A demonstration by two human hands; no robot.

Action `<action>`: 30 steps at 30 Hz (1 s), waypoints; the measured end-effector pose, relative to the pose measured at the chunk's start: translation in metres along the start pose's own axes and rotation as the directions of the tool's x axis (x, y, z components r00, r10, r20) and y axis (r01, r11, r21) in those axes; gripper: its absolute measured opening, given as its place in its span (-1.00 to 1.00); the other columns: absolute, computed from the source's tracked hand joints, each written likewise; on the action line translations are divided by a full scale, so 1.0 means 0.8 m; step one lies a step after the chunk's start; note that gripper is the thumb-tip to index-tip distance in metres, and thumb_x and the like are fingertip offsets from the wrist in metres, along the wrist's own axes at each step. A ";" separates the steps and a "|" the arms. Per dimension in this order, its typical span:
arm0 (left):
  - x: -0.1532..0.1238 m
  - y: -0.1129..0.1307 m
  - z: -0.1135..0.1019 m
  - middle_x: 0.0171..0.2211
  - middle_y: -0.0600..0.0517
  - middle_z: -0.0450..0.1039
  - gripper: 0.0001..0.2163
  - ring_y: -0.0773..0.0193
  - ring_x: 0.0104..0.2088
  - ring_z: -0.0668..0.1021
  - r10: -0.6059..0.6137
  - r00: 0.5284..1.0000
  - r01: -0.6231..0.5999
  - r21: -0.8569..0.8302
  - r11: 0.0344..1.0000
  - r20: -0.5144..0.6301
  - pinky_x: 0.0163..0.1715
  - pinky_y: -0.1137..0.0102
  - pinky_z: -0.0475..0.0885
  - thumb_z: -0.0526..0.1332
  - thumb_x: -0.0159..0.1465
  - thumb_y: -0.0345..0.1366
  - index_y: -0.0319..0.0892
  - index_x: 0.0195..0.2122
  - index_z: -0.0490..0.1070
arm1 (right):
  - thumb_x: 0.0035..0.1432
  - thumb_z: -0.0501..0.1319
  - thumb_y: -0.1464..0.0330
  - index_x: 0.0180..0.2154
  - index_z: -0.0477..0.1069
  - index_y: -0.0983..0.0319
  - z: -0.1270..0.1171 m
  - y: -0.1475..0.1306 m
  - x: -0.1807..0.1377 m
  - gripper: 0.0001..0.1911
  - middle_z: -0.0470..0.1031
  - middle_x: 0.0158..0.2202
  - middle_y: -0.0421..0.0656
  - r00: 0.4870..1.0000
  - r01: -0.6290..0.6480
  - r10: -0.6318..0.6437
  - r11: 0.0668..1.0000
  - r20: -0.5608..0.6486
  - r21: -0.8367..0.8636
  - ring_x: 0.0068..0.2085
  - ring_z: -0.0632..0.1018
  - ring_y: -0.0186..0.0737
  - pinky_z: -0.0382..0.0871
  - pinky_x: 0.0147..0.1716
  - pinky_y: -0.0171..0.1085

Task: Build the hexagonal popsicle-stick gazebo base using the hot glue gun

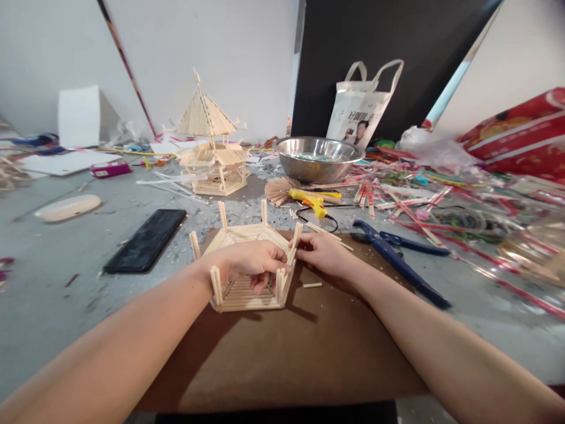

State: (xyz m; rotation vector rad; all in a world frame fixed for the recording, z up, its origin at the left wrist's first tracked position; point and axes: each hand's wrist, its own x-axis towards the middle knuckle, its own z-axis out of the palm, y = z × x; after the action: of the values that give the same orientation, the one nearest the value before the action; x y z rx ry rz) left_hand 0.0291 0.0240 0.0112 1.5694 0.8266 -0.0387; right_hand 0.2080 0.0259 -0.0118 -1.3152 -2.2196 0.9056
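**Hexagonal stick frame [251, 305] worked by both hands at its right wall**

The hexagonal stick frame, with short posts standing at its corners, sits on a brown board [304, 359] laid over the grey counter [53, 294]. The left hand [258, 262] reaches in over the frame's near-left side, fingers curled and touching the inside of its right wall; whether they pinch a stick there cannot be told. The right hand [324, 253] comes from outside the frame, its fingertips drawn narrow on the rear-right post [297, 233].

Just right of the frame, a short loose stick [312, 285] lies on the board. Farther right of it rest blue-handled cutters [404, 268], partly over the board. Behind the frame and a little right is a yellow glue gun [313, 203], with a steel bowl [304, 172] beyond it and a white tote bag [353, 112] farther back. Behind the frame to the left stands a two-tiered stick pagoda model [214, 156]. Left of the frame lies a black smartphone [145, 241]; farther off that way is a small purple box [110, 169]. Red-and-white strips [401, 206] spread beyond the frame's far right.
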 end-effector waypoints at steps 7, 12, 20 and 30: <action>0.001 -0.002 0.000 -0.80 0.21 0.20 -0.77 0.46 -0.83 0.29 -0.006 1.000 0.006 -0.035 0.999 0.000 -0.81 0.56 0.12 0.10 0.11 -0.15 -0.21 -0.53 0.18 | -0.04 0.08 0.41 -0.34 0.42 0.32 -0.004 -0.001 -0.001 -0.79 0.43 -0.43 -0.17 0.999 0.030 -0.030 0.999 0.012 -0.025 -0.46 0.35 -0.36 0.18 -0.45 -0.37; 0.000 0.001 0.001 -0.79 0.19 0.24 -0.77 0.47 -0.83 0.29 -0.021 1.000 0.020 -0.029 0.999 -0.003 -0.80 0.56 0.11 0.09 0.12 -0.16 -0.22 -0.53 0.20 | -0.03 0.08 0.40 -0.31 0.41 0.31 -0.006 -0.005 -0.004 -0.78 0.40 -0.54 -0.22 1.000 -0.018 0.018 1.000 0.024 -0.002 -0.58 0.30 -0.43 0.14 -0.54 -0.40; -0.001 0.002 0.001 -0.84 0.20 0.18 -0.76 0.49 -0.84 0.24 -0.021 0.999 0.022 -0.027 0.999 0.032 -0.80 0.56 0.04 0.09 0.12 -0.17 -0.22 -0.57 0.18 | -0.03 0.08 0.36 -0.31 0.37 0.32 -0.007 -0.001 -0.004 -0.77 0.38 -0.53 -0.23 0.994 -0.042 0.031 0.993 0.101 0.113 -0.62 0.32 -0.45 0.17 -0.60 -0.41; -0.005 0.009 -0.001 -0.81 0.19 0.20 -0.75 0.51 -0.85 0.21 -0.031 0.995 0.032 -0.011 0.999 0.091 -0.78 0.53 0.07 0.08 0.14 -0.19 -0.23 -0.59 0.18 | -0.04 0.10 0.34 -0.30 0.35 0.33 -0.011 -0.002 -0.006 -0.76 0.32 -0.55 -0.25 0.988 -0.069 0.040 0.978 0.151 0.198 -0.62 0.31 -0.48 0.19 -0.62 -0.43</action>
State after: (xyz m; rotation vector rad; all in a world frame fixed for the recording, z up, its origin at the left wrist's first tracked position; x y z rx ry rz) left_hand 0.0296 0.0232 0.0193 1.5312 0.7785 -0.1268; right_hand 0.2146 0.0240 -0.0042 -1.2557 -2.1385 1.2499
